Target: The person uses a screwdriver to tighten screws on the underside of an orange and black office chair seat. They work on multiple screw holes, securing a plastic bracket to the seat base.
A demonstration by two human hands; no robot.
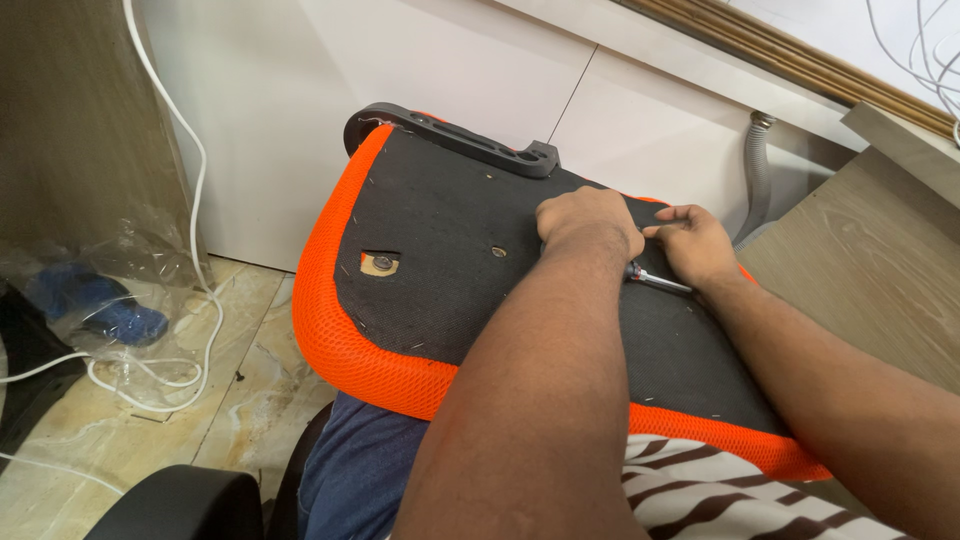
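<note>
Nearest to you, across your lap, lies the upturned chair seat (480, 290), its black fabric underside facing up and an orange mesh edge (345, 345) wrapped round the rim. Your blue trousers (350, 470) show below it, with a brown-and-white striped cloth (700, 490) at the lower right and the dark curve of another chair part (180, 505) at the lower left. Your left forearm runs up the middle of the view and hides much of the seat's centre. Your left hand (588, 222) is closed into a fist, pressed down on the black fabric. Just beside it, your right hand (698, 245) is curled tight around a screwdriver (655, 281), whose metal shaft shows between the two hands; its tip is hidden under your left hand. Left of your hands, a small screw (498, 251) sits in the fabric, and further left a torn hole (380, 264) exposes wood. At the seat's far edge is a black plastic bracket (450, 135). Beyond it stands a white cabinet (420, 70) with a grey corrugated hose (758, 170) at the right. On the tiled floor to the left lie a white cable (205, 300) and a clear plastic bag (100, 300) with something blue inside.
</note>
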